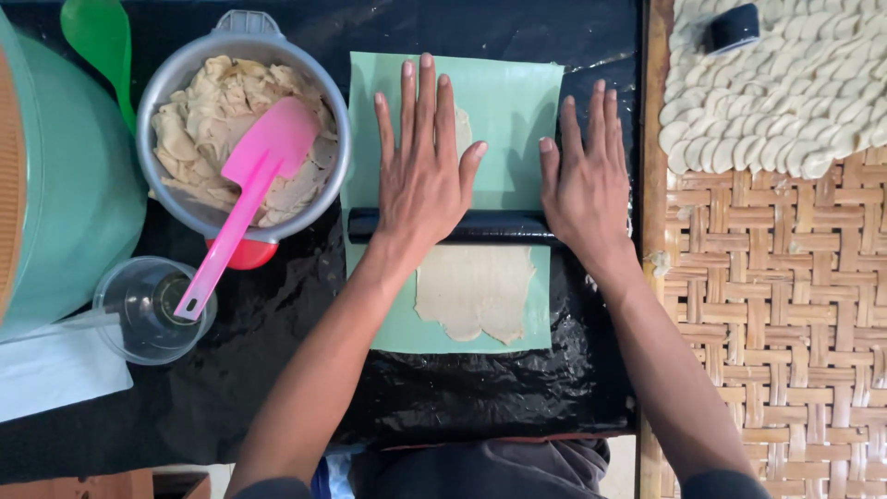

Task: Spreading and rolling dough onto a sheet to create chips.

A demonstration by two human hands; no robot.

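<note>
My left hand [422,157] and my right hand [584,176] lie flat, fingers spread, on a black rolling pin [504,226]. The pin lies crosswise over a flattened strip of beige dough [473,291]. The dough rests on a pale green sheet [513,102], which sits on black plastic [277,370]. Part of the dough shows beyond my left hand's fingers; the rest is hidden under the hands.
A metal pot [176,79] of dough scraps holds a pink spatula [245,189] at the left. Below it is a clear cup [152,310]. A green tub [74,194] stands far left. A woven tray [785,305] at the right carries rows of shaped dough pieces [785,83].
</note>
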